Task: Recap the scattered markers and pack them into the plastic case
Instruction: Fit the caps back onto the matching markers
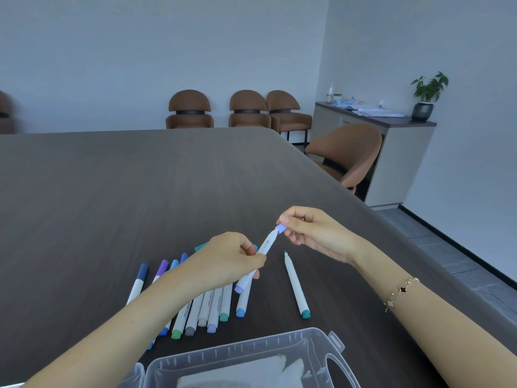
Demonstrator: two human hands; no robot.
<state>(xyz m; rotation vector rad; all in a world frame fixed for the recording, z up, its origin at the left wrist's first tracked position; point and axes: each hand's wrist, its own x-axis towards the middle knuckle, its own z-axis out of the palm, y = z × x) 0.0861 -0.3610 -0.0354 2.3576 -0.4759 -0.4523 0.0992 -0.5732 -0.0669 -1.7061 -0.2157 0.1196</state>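
Clear plastic carrying case (279,357), lid open and handle to the right, sits at the near edge of a dark wood-grain desk (140,191), with something pale lying inside it. Just beyond it, a person's two bare forearms reach in over the desk. Left hand (226,259) pinches the barrel of a white marker with lilac ends (265,247), which is held tilted above the desk, its lower lilac end pointing down toward the case. Right hand (310,233), a gold chain bracelet with clover charms (400,292) on its wrist, pinches a small lilac cap (280,228) between thumb and fingertips; the cap sits at the marker's upper end, though whether it is fully seated cannot be told. Beneath the left forearm, a row of capped white markers with blue, purple, green and grey ends (207,306) lies side by side on the desk, partly hidden by the arm. To the right of them and apart, a single white marker with a teal end cap (296,284) lies uncapped, its tip pointing away from the camera. Behind the desk, brown upholstered chairs (246,110) stand against a pale wall, and a potted green plant (428,93) rests on a grey sideboard (391,152) strewn with papers.
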